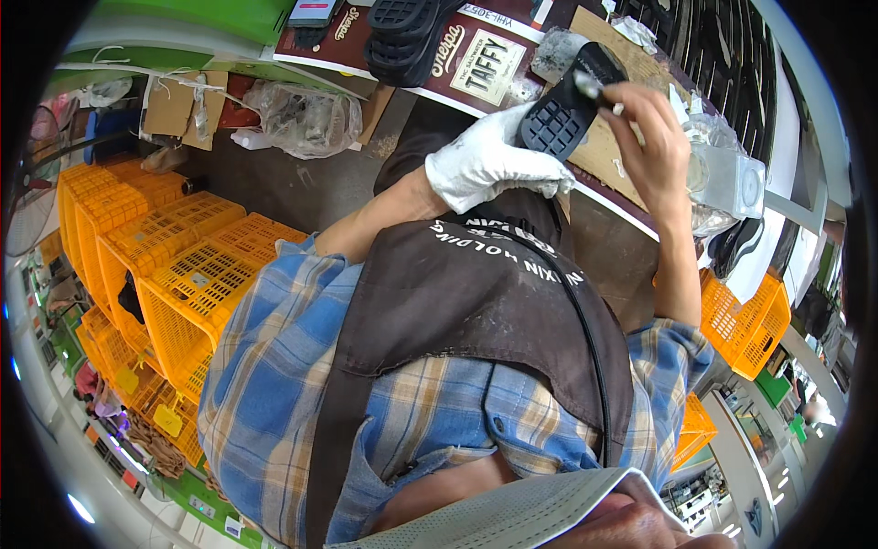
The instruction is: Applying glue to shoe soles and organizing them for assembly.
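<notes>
A black shoe sole (pixel 554 131) with a grid of square recesses is held tilted over the workbench. My left hand (pixel 485 163), in a white glove, is closed around its near end. My bare right hand (pixel 651 137) is bent over the sole's right edge, fingers pinched together. At those fingertips a small whitish thing (pixel 588 85) touches or hovers just over the sole; blur hides its kind. The sole's far end reaches over a clear plastic-wrapped lump (pixel 558 53) on the bench. More black soles (pixel 400 41) lie stacked on the bench, left of my hands.
A brown board (pixel 608 169) lies on the bench under my hands. To the right stands a translucent plastic container (pixel 732 178) beside crumpled plastic. Yellow crates (pixel 197 274) are stacked at left, another crate (pixel 748 320) at right. A bagged bundle (pixel 306 119) sits at the upper left.
</notes>
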A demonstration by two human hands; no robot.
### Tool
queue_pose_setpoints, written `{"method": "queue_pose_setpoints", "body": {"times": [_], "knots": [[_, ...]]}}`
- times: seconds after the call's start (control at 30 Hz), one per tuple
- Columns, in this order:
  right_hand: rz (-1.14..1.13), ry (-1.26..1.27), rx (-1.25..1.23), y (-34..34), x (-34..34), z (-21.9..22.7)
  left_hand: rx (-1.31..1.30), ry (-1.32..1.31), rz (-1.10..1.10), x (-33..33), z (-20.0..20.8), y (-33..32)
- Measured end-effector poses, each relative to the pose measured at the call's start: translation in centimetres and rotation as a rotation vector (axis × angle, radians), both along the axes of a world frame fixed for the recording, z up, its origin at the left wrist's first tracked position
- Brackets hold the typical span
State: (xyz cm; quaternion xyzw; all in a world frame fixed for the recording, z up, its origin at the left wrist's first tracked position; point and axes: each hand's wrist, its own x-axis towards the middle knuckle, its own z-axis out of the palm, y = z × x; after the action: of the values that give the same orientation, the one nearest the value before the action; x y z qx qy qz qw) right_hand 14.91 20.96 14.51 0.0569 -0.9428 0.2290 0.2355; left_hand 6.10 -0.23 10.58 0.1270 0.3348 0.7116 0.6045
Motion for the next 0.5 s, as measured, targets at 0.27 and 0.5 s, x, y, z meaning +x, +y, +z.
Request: {"method": "queue_pose_setpoints", "body": {"times": [0.27,0.5], "knots": [[-0.074,-0.052,-0.173,0.1,1.6,1.0,0.301,-0.826,0.059,1.0,-0.8,1.1],[0.138,-0.052,-0.142,-4.1,5.4,3.4,0.436,-0.872,-0.013,0.6,-1.2,1.6]]}}
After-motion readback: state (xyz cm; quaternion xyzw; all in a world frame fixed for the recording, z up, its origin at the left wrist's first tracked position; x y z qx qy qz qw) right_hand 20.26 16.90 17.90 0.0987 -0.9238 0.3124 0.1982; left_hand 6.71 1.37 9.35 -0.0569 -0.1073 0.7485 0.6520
